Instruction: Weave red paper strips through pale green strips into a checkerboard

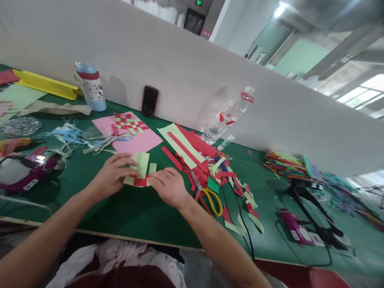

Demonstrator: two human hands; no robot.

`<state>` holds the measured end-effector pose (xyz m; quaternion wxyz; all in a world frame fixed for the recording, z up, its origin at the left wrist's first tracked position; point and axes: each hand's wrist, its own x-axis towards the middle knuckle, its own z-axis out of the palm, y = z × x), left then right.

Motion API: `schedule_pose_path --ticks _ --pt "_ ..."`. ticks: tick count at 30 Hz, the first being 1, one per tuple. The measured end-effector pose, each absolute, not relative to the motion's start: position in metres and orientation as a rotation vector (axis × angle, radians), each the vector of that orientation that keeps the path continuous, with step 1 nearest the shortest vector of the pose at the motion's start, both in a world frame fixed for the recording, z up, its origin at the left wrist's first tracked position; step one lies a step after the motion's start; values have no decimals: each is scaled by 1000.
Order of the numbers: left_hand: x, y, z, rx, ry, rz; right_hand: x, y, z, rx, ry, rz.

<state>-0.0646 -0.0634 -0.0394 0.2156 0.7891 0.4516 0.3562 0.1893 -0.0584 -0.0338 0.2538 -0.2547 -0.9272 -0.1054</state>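
Observation:
Both my hands rest on the green table (135, 216) over a small weave of light green and red paper strips (141, 170). My left hand (112, 174) pinches the weave's left side, fingers curled on the green strips. My right hand (169, 186) grips the red strip at the weave's right edge with closed fingers. A finished red and green woven square (129, 123) lies on a pink sheet (132, 138) just beyond. Loose red and green strips (186, 146) are piled to the right, with yellow-handled scissors (210, 198) beside my right wrist.
A cup with a blue lid (91, 86), a dark phone (149, 101) leaning on the white wall and a tilted clear bottle (228, 118) stand at the back. Tangled cords (69, 138) lie left; coloured sticks (283, 164), a black stand (303, 192) and a purple device (295, 228) lie right.

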Motion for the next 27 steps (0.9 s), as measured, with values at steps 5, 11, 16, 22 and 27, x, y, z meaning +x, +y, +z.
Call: schedule_pose_path --ticks 5,11,16,22,27 --pt "-78 -117 -73 2554 1463 666 196 -102 -59 -797 -2669 -99" --pt "-57 -155 -74 2762 1406 699 220 -122 -41 -1023 -2630 225" --pt "-35 -159 -75 2751 1327 650 220 -132 -51 -1115 -2604 263" --pt "-38 -149 -86 2759 1234 573 220 -141 -68 -1113 -2600 277" --pt "-43 -156 -89 2700 1285 586 223 -141 -65 -1113 -2579 308"
